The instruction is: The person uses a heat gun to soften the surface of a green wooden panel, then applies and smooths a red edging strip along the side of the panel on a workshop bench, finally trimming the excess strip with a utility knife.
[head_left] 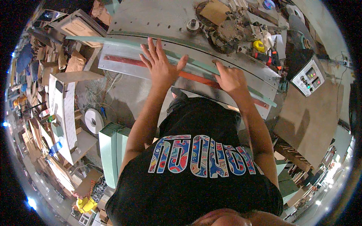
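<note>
A long, thin pale green strip [260, 95] runs across the grey metal machine table [128, 28], from far left to near right. My left hand [160, 66] is over the strip's middle, its fingers spread and the thumb stretched out to the right. Farther right, my right hand [230, 78] is bent over the same strip, thumb on the near side and index finger reaching across it. Its other fingers are curled and partly hidden. A red strip [198, 78] lies along the table's near edge, passing beneath both wrists.
A dark, dusty machine head [230, 34] stands at the back, with a yellow tape measure [259, 46] and red-handled pliers [273, 58] beside it. A control box [308, 78] sits at the right. Pale green boards [109, 150] and a white roll [94, 120] are at the left.
</note>
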The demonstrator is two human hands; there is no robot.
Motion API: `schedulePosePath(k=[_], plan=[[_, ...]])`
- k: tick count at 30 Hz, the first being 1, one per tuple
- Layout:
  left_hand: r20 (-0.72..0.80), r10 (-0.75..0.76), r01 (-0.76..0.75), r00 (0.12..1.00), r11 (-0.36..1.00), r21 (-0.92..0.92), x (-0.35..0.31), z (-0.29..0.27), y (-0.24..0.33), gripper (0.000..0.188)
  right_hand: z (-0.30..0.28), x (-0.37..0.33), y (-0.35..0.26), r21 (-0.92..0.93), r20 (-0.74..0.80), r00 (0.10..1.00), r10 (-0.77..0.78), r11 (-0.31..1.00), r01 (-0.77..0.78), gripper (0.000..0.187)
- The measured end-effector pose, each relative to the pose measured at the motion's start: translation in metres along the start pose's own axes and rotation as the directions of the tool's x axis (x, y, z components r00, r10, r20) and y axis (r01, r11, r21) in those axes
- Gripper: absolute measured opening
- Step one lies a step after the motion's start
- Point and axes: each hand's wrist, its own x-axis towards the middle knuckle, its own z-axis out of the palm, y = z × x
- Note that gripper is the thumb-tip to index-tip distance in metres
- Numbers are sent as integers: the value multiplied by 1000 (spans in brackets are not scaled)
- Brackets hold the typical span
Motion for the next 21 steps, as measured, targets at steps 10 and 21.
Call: schedulePosePath(k=[10,21], plan=[[34,136,-136,990,991,7,-21,10,32,89,4,-1,0,10,-16,1000,-14,1000,14,51],[-26,2,-6,1000,984,-177,-64,5,15,116,9,-31,-21,66,-14,997,-76,995,76,41]])
